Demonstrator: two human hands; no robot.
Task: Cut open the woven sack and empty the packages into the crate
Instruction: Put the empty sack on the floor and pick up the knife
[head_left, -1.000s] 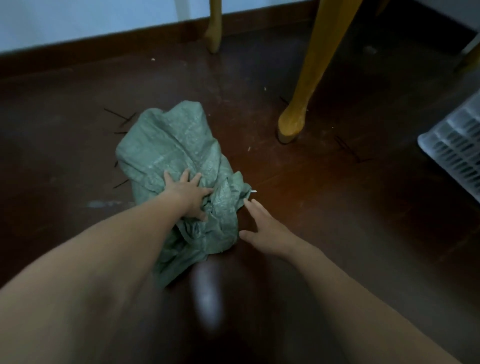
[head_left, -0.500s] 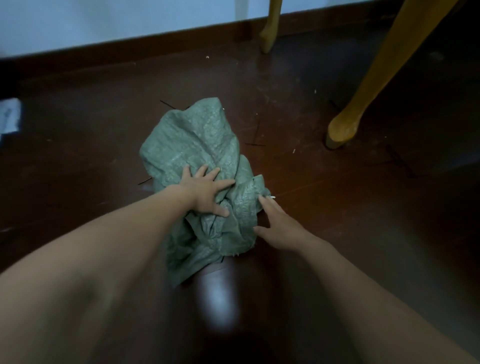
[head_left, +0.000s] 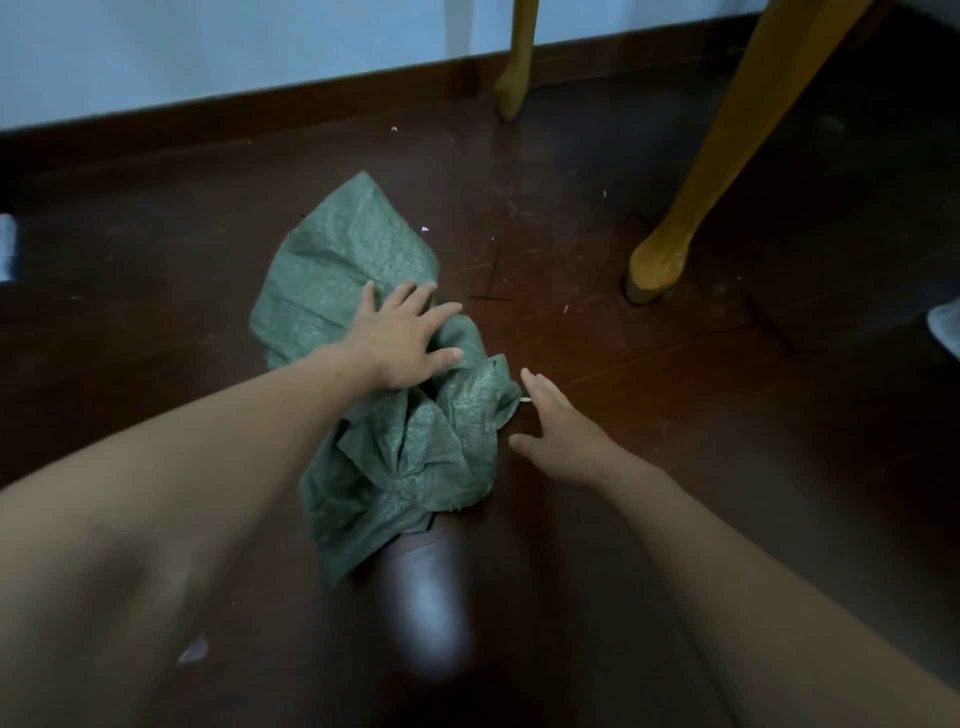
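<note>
From the head view, the green woven sack (head_left: 374, 374) lay crumpled on the dark wooden floor (head_left: 649, 441), between the person's outstretched arms and well short of the wall. The left hand (head_left: 405, 343) rested flat on top of the sack with fingers spread, pressing the cloth down rather than gripping it; that hold probably served to pin the slack fabric so it would not slide on the glossy boards. The right hand (head_left: 558, 436) hovered released and empty just beside the sack's bunched right edge, its fingertips near a small white bit (head_left: 525, 399) at that edge, perhaps a tie or thread, too small to tell. It looked placed to take hold of that edge.

The sack looked limp and deeply folded, with no bulges, so it seemed to hold little or nothing; its opening was not visible, and no packages showed anywhere. Whether it was already cut could not be told. No crate could be identified, only a pale object (head_left: 946, 332) clipped by the right edge. Two yellow furniture legs (head_left: 675, 244) stood beyond the sack.
</note>
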